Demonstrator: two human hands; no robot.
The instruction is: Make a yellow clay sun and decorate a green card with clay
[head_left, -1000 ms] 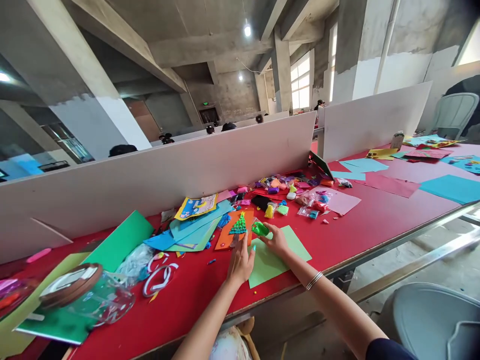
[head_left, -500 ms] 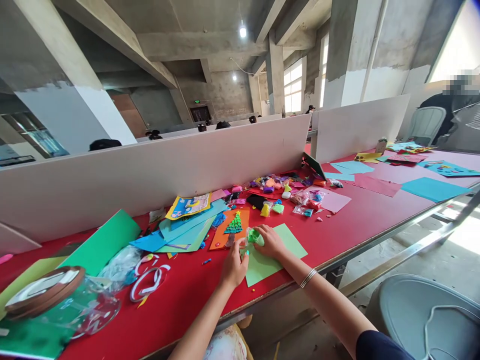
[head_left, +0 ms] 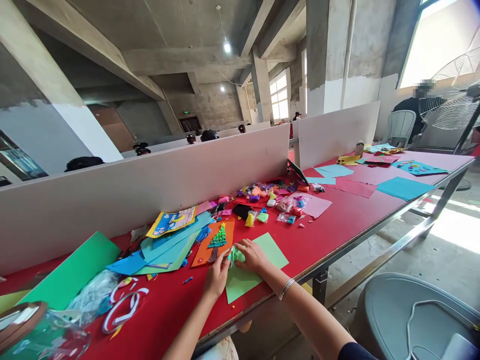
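Note:
A lump of light green modelling clay, apparently in a clear wrapper, is gripped between both my hands above a pale green sheet of paper. My left hand pinches its left side with thumb and fingers. On the other side, my right hand curls over it, the palm side hidden. Just beyond my left hand lies an orange card bearing a tree made of green clay pieces, with a yellow top and a brown trunk.
Bagged clay packets are heaped along the white partition. Coloured papers are stacked to the left, near white ribbon loops and a clear jar with a brown lid. A grey bin stands right of the red table.
The camera view has swung to the right, so the table items appear farther left. Both hands stay on the green clay, and a standing fan has come into view.

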